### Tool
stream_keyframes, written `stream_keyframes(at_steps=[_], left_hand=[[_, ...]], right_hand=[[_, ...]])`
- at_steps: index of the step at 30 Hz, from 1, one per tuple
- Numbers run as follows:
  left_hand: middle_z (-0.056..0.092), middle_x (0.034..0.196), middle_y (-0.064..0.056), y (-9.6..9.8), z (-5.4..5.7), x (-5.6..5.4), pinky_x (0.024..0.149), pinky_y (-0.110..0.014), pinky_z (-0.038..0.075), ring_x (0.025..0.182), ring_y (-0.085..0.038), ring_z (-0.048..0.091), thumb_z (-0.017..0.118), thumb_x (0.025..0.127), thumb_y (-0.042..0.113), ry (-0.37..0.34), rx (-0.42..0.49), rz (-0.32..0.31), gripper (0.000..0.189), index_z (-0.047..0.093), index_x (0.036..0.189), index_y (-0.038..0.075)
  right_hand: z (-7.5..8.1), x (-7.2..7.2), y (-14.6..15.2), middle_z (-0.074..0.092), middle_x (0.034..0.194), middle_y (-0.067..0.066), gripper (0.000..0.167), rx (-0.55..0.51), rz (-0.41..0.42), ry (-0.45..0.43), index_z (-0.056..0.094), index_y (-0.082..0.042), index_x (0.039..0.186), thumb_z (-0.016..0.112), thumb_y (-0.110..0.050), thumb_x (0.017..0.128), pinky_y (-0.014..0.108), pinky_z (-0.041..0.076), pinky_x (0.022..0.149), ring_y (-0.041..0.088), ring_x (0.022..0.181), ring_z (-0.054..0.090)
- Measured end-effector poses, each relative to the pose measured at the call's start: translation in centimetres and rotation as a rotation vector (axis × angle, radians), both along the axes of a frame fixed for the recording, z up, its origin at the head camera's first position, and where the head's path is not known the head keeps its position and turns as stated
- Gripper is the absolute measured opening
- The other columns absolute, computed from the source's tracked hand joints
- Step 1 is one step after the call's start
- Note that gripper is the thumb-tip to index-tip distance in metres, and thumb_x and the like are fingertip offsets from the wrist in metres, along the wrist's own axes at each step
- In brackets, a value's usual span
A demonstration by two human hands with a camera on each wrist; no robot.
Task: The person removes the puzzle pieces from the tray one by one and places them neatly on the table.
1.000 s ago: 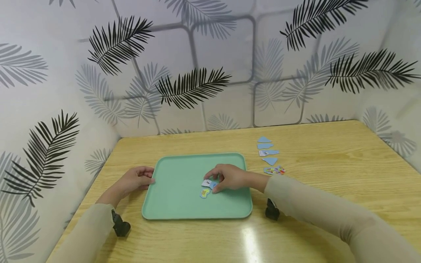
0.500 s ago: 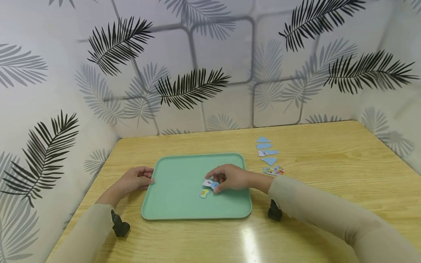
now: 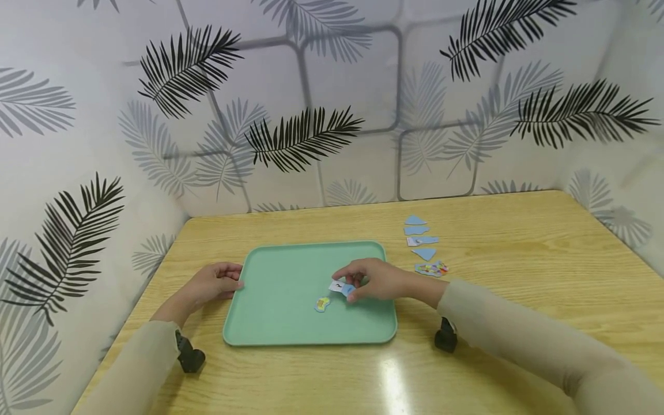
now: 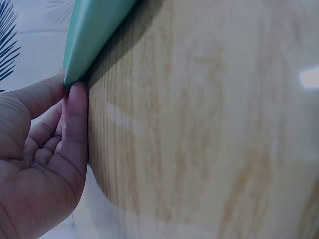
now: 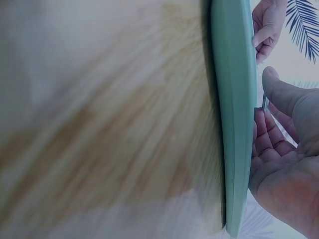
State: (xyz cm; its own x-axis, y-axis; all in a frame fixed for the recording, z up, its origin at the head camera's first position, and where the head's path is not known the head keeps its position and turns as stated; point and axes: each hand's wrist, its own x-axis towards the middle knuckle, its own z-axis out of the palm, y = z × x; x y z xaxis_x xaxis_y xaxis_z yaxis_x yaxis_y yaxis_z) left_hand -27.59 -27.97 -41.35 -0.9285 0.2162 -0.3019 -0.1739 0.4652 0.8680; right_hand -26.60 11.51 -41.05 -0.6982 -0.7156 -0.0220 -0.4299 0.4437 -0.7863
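Note:
In the head view my left hand (image 3: 208, 285) pinches the left rim of a green tray (image 3: 277, 325). The left wrist view shows the thumb at the tray's edge (image 4: 94, 42) and fingers tucked under it. Over the tray's right half, my right hand (image 3: 380, 280) pinches a white-and-blue puzzle piece (image 3: 338, 286) with a small dark mark. Only a thin edge of that piece (image 5: 265, 103) shows in the right wrist view, beside the thumb. A yellow, blue-edged puzzle piece (image 3: 322, 304) lies flat on the tray, left of the right hand.
Right of the tray, several puzzle pieces lie in a column on the wooden table (image 3: 508, 259). They include a blue triangular piece (image 3: 425, 253), a white-and-blue piece (image 3: 421, 241) and a multicoloured piece (image 3: 432, 268). A leaf-patterned wall (image 3: 358, 173) stands behind the table.
My right hand has moved a little to the right with the white-and-blue puzzle piece, away from the yellow piece. The left hand and the tray have stayed in place.

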Motion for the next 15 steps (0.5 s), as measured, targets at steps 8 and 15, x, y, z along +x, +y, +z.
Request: stream_keyframes(at_steps=[8, 15], left_hand=[[0.053, 0.109, -0.011, 0.0, 0.1, 0.0, 0.081, -0.031, 0.053, 0.093, -0.016, 0.056, 0.066, 0.093, 0.007, 0.001, -0.007, 0.001, 0.053, 0.042, 0.138, -0.008], [0.054, 0.109, -0.011, 0.1, 0.2, 0.1, 0.081, -0.031, 0.053, 0.093, -0.015, 0.056, 0.066, 0.092, 0.006, -0.005, -0.008, 0.009, 0.053, 0.043, 0.138, -0.008]], right_hand=[[0.3, 0.5, 1.3, 0.058, 0.096, -0.002, 0.046, -0.017, -0.023, 0.029, 0.063, -0.008, 0.129, 0.076, -0.015, 0.085, 0.029, 0.045, 0.079, 0.015, 0.090, 0.055], [0.5, 1.2, 2.8, 0.059, 0.095, -0.003, 0.044, -0.050, -0.023, 0.072, 0.065, -0.007, 0.126, 0.077, -0.014, 0.085, 0.031, 0.048, 0.080, 0.015, 0.090, 0.056]])
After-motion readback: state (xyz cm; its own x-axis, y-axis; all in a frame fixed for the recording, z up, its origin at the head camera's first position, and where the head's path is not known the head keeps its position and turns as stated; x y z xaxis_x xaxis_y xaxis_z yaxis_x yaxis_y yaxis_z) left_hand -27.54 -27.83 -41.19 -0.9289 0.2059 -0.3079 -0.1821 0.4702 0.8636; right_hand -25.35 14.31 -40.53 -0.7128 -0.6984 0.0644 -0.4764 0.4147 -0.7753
